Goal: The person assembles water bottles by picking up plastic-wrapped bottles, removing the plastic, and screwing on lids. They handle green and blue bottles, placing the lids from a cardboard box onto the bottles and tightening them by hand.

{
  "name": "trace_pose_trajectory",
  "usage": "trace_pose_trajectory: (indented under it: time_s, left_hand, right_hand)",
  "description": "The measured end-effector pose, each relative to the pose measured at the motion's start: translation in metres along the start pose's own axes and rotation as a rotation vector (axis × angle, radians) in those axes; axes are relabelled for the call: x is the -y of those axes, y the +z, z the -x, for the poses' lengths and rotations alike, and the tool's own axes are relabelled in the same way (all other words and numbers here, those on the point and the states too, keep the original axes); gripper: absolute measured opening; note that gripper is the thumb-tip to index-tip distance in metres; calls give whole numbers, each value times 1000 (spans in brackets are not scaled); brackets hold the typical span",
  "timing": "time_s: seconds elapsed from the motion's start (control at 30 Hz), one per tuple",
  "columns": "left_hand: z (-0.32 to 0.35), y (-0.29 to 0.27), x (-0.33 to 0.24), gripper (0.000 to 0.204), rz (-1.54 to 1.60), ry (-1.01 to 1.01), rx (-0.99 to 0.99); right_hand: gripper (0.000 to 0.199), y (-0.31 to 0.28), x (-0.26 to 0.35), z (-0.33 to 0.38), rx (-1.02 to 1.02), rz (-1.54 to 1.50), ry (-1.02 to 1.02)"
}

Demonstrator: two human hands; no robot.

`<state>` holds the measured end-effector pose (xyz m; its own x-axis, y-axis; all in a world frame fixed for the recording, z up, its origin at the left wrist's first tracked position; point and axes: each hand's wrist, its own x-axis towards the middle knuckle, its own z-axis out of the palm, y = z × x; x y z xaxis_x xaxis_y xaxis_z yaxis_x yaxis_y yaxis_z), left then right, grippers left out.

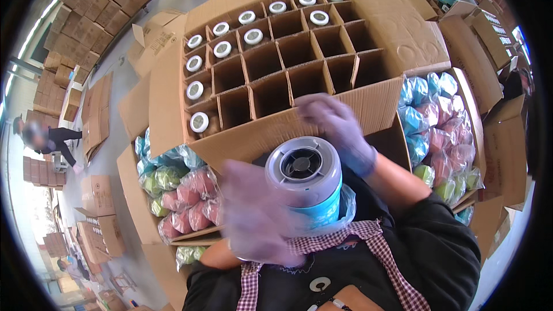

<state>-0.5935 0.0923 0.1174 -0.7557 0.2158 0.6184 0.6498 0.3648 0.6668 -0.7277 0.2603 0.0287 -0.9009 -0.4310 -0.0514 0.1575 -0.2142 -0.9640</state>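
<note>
The big carton [368, 103] with its divider grid lies before you, white-lidded jars [199, 122] filling its left and far cells. At your chest you hold a blue canister [308, 187], grey cap up. Your left hand [256, 219] wraps its side, blurred; your right hand [340, 129] hovers above, fingers loosely spread.
</note>
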Motion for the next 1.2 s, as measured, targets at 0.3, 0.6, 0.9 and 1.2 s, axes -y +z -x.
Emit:
trace_pose_trajectory:
  time_s: [0.3, 0.6, 0.9, 1.2]
  left_hand:
    - [37, 11, 14, 80, 87, -263, -164]
    - [27, 7, 24, 73, 80, -365, -258]
    - [38, 8, 11, 68, -552, -821, -274]
    - [-31, -25, 85, 95, 397, -625, -283]
  right_hand:
    - [87, -18, 2, 41, 178, 289, -264]
    - [83, -27, 2, 34, 21, 464, -584]
    - [71, -26, -12, 22, 82, 179, -385]
    - [43, 10, 45, -43, 379, -7, -293]
